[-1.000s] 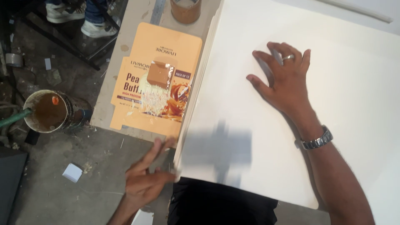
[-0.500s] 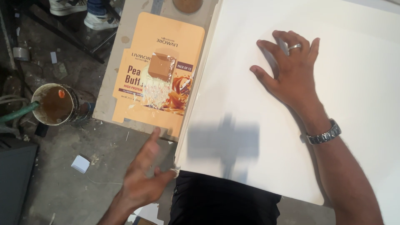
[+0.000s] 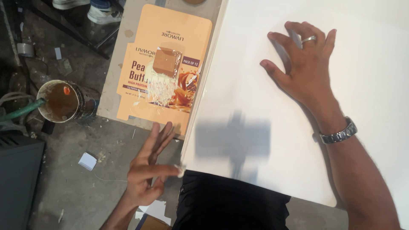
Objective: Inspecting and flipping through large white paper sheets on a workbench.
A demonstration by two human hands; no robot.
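Observation:
My right hand [image 3: 303, 63] lies flat, fingers spread, on top of a large stack of white sheets [image 3: 366, 140]; it wears a ring and a metal wristwatch. My left hand [image 3: 149, 170] hovers off the stack's near left corner, fingers apart, with a small whitish bit pinched at the thumb and fingertip. Just left of the stack lies a flattened orange carton [image 3: 164, 70] with a smear of white glue and a small brown cardboard piece [image 3: 166, 62] on it.
A tin can of brownish liquid [image 3: 59, 101] stands on the grey floor at left, with a green hose beside it. Paper scraps [image 3: 87, 161] litter the floor. Another person's shoes [image 3: 102, 12] show at the top left. A dark case sits at the lower left.
My left hand has come off the stack's corner and opened, moving slightly down and left. My right hand has stayed flat on the sheets. The camera has shifted a little.

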